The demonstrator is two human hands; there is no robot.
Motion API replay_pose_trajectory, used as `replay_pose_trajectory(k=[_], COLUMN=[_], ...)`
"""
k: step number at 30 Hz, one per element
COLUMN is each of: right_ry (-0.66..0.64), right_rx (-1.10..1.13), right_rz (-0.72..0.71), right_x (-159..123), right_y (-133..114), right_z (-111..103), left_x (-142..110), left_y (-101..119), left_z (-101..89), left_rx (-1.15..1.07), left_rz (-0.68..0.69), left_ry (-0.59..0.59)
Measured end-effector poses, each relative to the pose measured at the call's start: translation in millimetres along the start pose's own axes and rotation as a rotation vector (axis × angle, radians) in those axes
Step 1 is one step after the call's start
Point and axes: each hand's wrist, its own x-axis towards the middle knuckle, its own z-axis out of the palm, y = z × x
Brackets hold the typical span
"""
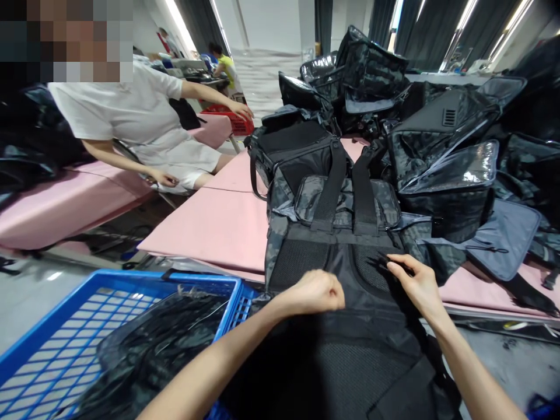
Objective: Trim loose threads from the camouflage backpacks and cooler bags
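Note:
A black and dark-camouflage backpack (341, 256) lies in front of me with its mesh-padded back panel up and two wide straps running away from me. Over the middle of that panel, my left hand (317, 290) is closed in a fist; its curled fingers hide whatever they may hold. To the right, my right hand (413, 283) pinches a small black pointed tool (380, 261), perhaps thread snips. Its thin tips point left, just above the mesh. The lower part of the bag hangs toward me in shadow.
A blue plastic basket (164, 277) with dark fabric pieces stands at the lower left. Several more camouflage bags (441, 151) are piled on the pink-covered table (214, 227). A person in white (131, 111) sits at the left, and a red basket (238, 123) is behind.

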Motion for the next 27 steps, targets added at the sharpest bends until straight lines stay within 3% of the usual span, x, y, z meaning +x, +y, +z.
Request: replay_pose_trajectory(k=[1,2,3,4,6,7,11,15,18,22,24,27], right_ry=[-0.005,-0.011,-0.014,-0.017,-0.01,-0.002,0.006,-0.032,0.026,0.281,0.362,0.385], right_rx=[0.019,0.03,0.035,0.037,0.046,0.055,0.075,0.056,0.118,0.283,0.329,0.362], right_rz=[0.01,0.016,0.02,0.021,0.023,0.027,0.052,0.047,0.059,0.095,0.113,0.145], right_x=[0.8,2.1,3.6,5.4,9.0,10.6,14.2,14.7,13.6,10.7,9.6,7.8], right_y=[0.8,1.2,1.2,1.0,0.3,0.0,0.5,0.1,1.7,10.4,14.9,19.0], right_z=[-0.8,-1.3,-1.4,-1.2,-0.3,0.2,1.3,1.1,-1.9,-10.1,-13.8,-18.7], left_x=[-1.7,-1.4,1.5,7.1,24.4,34.4,63.7,69.9,73.3,91.9,107.9,132.6], left_y=[-2.5,-7.9,-16.3,-27.3,-53.5,-66.5,-98.0,-95.4,-87.4,-75.9,-65.9,-48.0], left_z=[-9.2,-18.0,-25.7,-31.6,-36.9,-36.5,-27.3,-30.2,-42.2,-47.4,-38.9,-20.8], left_rx=[-0.149,-0.258,-0.305,-0.284,-0.106,-0.001,0.154,0.165,-0.024,-0.266,-0.155,0.05], left_rz=[0.075,0.11,0.093,0.033,-0.111,-0.144,-0.072,0.013,0.0,-0.094,-0.067,0.049], left_ry=[-0.126,-0.167,-0.106,0.042,0.392,0.476,0.424,0.327,0.232,0.379,0.441,0.418])
